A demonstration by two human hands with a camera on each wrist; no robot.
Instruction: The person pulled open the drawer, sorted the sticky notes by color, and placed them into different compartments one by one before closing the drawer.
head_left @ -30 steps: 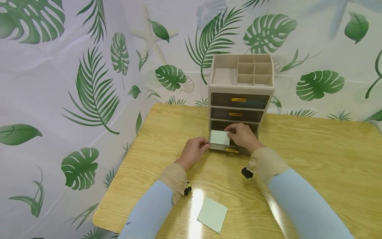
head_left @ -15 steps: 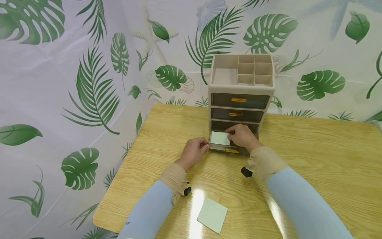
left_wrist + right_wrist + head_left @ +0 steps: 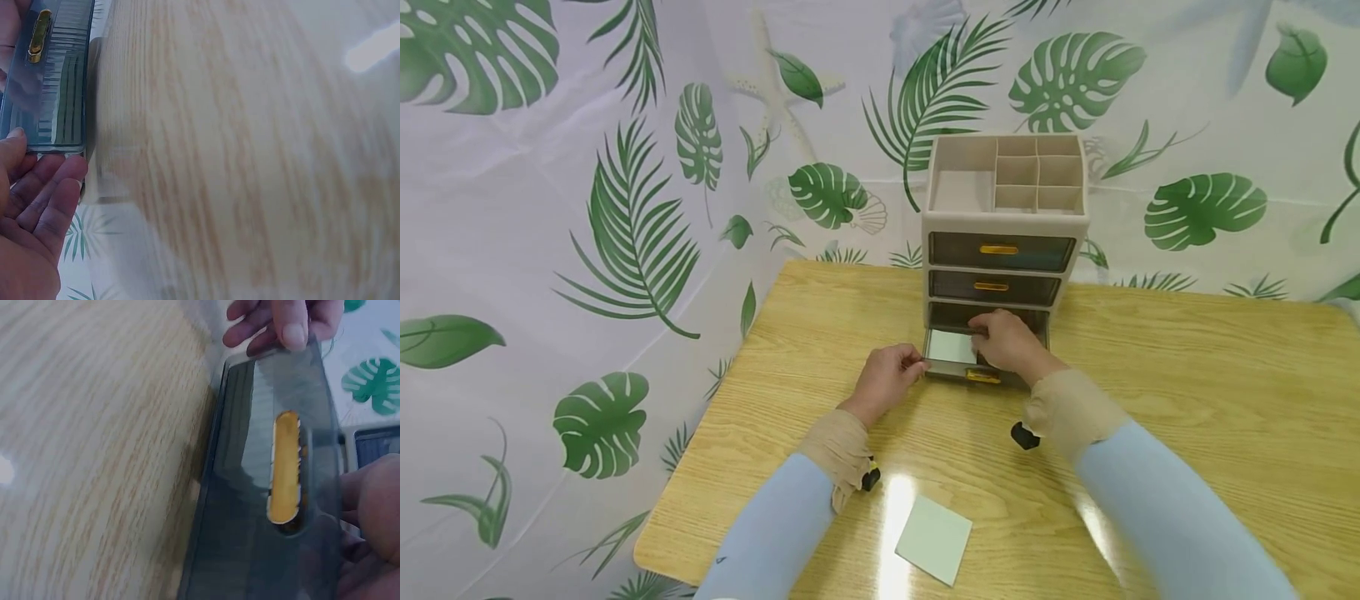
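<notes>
A pale green square of paper (image 3: 952,347) lies in the left part of the pulled-out bottom drawer (image 3: 951,368) of a small beige drawer cabinet (image 3: 1006,225). My left hand (image 3: 886,380) holds the drawer's front left corner, thumb (image 3: 14,142) on the front panel and fingers below and beside it. Inside the drawer, my right hand (image 3: 1006,340) is at the paper's right edge with bent fingers. Whether it pinches the paper is hidden; the right wrist view shows that hand only partly, behind the smoky front panel with its gold handle (image 3: 285,469).
Another pale green square (image 3: 934,540) lies on the wooden table (image 3: 1187,433) near the front, between my forearms. Two upper drawers (image 3: 1000,252) are closed. The cabinet's divided top tray (image 3: 964,190) faces up. Leaf-patterned cloth (image 3: 820,83) hangs behind and at the left.
The paper in the drawer has settled slightly lower at its back edge. My right fingers have shifted a little at its edge. My left hand stays on the drawer corner.
</notes>
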